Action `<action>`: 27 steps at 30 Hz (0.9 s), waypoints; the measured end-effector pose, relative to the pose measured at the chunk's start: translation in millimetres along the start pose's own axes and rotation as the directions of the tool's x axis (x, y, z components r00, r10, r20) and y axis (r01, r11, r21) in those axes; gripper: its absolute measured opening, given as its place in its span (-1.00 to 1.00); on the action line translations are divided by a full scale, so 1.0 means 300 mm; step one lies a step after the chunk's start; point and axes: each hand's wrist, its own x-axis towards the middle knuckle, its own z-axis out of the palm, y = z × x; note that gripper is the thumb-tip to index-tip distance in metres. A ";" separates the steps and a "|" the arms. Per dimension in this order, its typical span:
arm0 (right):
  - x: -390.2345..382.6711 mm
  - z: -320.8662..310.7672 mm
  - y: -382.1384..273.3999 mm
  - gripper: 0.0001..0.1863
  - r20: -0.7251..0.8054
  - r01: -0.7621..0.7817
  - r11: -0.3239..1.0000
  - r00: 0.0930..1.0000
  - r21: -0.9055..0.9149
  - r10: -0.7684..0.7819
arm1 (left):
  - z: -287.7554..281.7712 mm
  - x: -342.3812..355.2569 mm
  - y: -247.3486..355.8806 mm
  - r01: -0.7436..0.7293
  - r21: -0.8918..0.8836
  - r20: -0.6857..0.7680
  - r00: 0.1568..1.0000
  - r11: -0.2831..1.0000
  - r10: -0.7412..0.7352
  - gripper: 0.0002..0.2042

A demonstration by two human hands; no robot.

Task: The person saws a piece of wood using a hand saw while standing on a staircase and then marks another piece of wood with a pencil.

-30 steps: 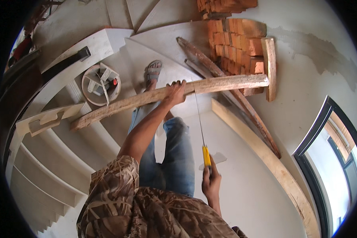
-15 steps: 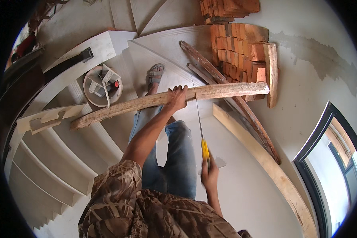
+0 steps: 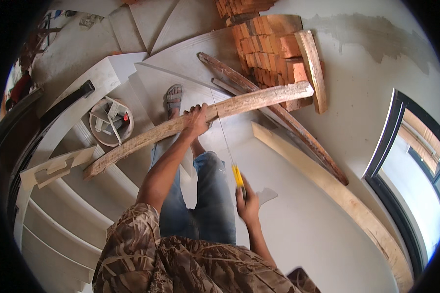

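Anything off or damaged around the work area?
Upper right, the pale wall has a ragged grey patch, darker than its surroundings. A jagged grey shape also shows beside the right hand; stain or loose piece, can't tell.

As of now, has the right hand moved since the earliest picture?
Yes: forward, judged against the beam; the right hand is nearer to it than before.

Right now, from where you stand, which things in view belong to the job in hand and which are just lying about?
In use:
Wooden beam, gripped by the left hand
Yellow-handled handsaw, held in the right hand, crossing the beam

Apparently just lying about:
Stacked orange bricks
Round, loaded bucket
Reddish-brown timber
Long pale board
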 end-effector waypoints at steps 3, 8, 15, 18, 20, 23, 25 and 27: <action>0.137 0.073 -0.013 -0.45 0.069 -0.131 0.989 0.990 0.064 0.127 | -0.045 -0.020 0.011 -0.019 0.026 -0.022 1.000 0.999 0.020 -0.46; 0.056 0.076 0.031 -0.42 0.041 -0.058 0.986 0.998 0.159 0.052 | -0.007 -0.083 0.014 -0.033 0.104 -0.178 0.983 0.994 0.051 -0.40; 0.114 0.061 0.003 -0.45 0.069 -0.092 0.986 0.994 0.137 0.083 | -0.039 -0.078 0.019 -0.046 0.133 -0.198 0.978 0.990 0.072 -0.33; 0.105 0.075 0.026 -0.45 0.041 -0.053 0.985 0.998 0.163 0.046 | -0.086 -0.028 -0.012 -0.085 0.101 -0.028 0.996 0.991 0.088 -0.37; 0.107 0.070 0.008 -0.45 0.051 -0.065 0.986 0.997 0.151 0.057 | -0.087 -0.013 -0.019 -0.110 0.087 -0.033 0.993 0.990 0.113 -0.37; 0.092 0.001 -0.144 -0.46 0.101 -0.146 0.984 0.986 0.098 0.136 | -0.084 -0.002 -0.014 -0.002 -0.029 0.137 0.991 1.000 0.006 -0.36; 0.046 -0.046 -0.226 -0.47 0.108 -0.159 0.983 0.983 0.096 0.148 | -0.045 -0.013 -0.017 -0.011 -0.013 0.090 0.996 1.000 0.012 -0.37; -0.102 -0.118 -0.225 -0.47 0.107 -0.190 0.975 0.978 0.112 0.178 | -0.047 0.006 -0.013 -0.028 -0.001 0.040 0.999 1.000 0.028 -0.37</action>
